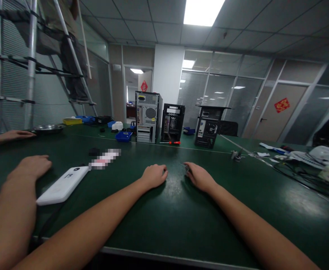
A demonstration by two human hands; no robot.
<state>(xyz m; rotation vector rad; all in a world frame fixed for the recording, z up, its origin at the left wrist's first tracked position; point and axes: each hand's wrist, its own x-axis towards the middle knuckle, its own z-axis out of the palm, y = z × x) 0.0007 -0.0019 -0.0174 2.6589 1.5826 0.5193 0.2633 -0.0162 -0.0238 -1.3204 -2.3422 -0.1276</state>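
Note:
Over the green table (164, 225), my left hand (154, 175) rests with its fingers curled in; whatever lies inside them, if anything, is hidden. Across a short gap, my right hand (199, 177) is closed, thumb toward the fingers, around a small metal piece (186, 168) whose kind is too small to tell. The two hands are apart. Behind them, a red-handled screwdriver (176, 142) lies at the foot of an open black computer case (172, 122). A larger grey computer tower (148, 116) stands left of it, another black computer case (208, 126) to the right.
Another person's forearm and hand (30, 167) lie at the left, beside a white flat device (64, 185); one more hand (18, 134) is near a metal dish (49, 129). A blue tray (123, 136), small metal parts (236, 155), and cables (296, 178) lie about. Someone stands on a ladder (30, 71).

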